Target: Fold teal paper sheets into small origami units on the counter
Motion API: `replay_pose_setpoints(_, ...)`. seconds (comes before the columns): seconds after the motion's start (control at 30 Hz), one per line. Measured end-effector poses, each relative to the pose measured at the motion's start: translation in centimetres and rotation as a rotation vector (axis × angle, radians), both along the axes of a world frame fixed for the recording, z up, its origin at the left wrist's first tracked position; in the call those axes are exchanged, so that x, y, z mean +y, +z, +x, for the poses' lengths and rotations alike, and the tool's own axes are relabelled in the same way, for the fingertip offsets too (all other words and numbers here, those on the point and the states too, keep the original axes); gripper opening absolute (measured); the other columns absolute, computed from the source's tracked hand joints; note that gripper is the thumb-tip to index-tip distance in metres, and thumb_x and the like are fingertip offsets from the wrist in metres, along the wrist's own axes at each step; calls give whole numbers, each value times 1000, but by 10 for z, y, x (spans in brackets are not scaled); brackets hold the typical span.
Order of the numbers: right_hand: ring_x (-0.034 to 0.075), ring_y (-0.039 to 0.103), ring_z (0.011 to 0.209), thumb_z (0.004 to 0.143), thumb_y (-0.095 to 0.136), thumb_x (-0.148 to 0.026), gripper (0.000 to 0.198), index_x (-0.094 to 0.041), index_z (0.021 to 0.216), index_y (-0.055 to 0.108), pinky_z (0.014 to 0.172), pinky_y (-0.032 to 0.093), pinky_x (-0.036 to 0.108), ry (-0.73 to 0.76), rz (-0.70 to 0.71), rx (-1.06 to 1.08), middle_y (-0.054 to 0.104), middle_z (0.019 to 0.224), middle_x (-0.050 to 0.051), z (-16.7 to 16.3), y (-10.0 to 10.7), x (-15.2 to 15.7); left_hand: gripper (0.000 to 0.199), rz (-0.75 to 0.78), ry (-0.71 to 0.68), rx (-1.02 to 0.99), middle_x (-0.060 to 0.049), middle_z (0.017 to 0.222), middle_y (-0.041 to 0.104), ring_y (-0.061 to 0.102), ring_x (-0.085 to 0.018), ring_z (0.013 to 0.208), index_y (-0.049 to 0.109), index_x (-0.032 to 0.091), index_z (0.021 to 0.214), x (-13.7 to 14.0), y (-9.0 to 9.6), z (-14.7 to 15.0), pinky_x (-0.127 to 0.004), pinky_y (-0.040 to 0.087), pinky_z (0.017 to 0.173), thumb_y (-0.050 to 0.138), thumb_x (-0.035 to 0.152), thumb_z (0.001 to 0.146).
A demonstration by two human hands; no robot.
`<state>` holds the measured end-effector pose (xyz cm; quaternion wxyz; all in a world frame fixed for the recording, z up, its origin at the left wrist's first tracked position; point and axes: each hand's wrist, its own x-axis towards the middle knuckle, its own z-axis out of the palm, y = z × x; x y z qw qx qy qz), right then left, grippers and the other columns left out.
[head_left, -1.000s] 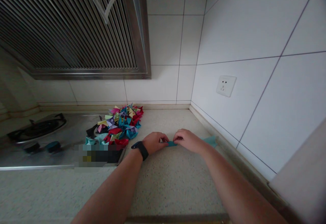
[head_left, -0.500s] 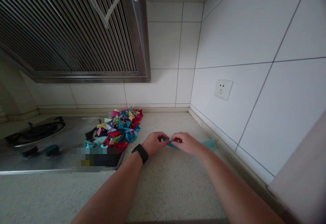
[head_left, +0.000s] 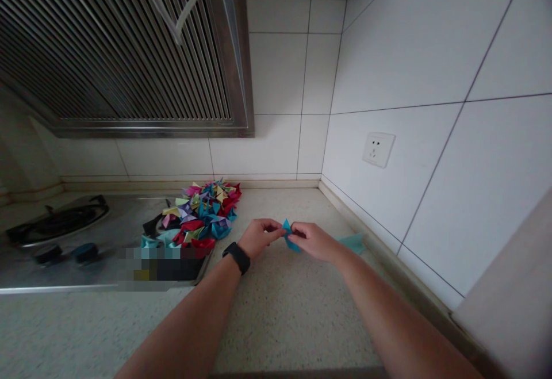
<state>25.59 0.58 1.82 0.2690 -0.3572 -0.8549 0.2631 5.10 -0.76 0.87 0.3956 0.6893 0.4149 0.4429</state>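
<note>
Between my two hands, just above the speckled counter, is a small piece of folded blue paper (head_left: 291, 242) with a point sticking up. My left hand (head_left: 261, 237), with a black watch on its wrist, pinches its left side between thumb and fingers. On the other side my right hand (head_left: 314, 241) grips it, fingers closed. Partly behind my right wrist, pale teal paper (head_left: 354, 244) lies on the counter. To the left is a heap of folded paper pieces (head_left: 207, 212) in red, blue, yellow, purple and pink. My fingers hide part of the held paper.
The heap covers part of a steel gas stove (head_left: 125, 218) with a black burner (head_left: 60, 221) and knobs (head_left: 85, 252). A range hood (head_left: 150, 129) hangs above it. White tiled walls meet at the back corner; the right one has a socket (head_left: 379, 149).
The blue paper has turned from lying low and flat between my fingers to standing with a point upward. My left fingers have straightened somewhat against it.
</note>
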Motion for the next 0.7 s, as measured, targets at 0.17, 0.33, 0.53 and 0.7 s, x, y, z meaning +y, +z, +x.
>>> replay_pose_setpoints(0.17,9,42,63,88,49,-35,26,-15,72,53,58,30,21,-1,15,41,45,65,-2,1,4,-1,43,-48,-101,-54,-4,75,57,48,-10,60,63,9,93,-1,0,3,-19,41,46,66,48,74)
replay_pose_setpoints(0.33,9,42,59,90,46,-38,30,-15,73,54,56,30,21,-19,27,-29,46,63,-2,2,6,-2,41,-36,-60,-11,-3,73,56,45,-8,56,63,8,88,-3,2,4,-18,37,45,65,47,75)
replay_pose_setpoints(0.53,10,49,63,92,43,-35,28,-15,80,58,61,34,22,-1,42,-37,57,70,1,3,8,-5,39,-54,-38,-74,0,67,52,41,-6,51,62,10,88,-2,1,5,-18,33,44,65,47,75)
replay_pose_setpoints(0.7,11,53,65,93,43,-36,29,-16,78,59,63,35,22,2,45,-42,60,71,1,4,10,-5,35,7,-22,128,-2,70,57,45,-9,55,62,12,85,-5,3,6,-20,36,50,48,44,86)
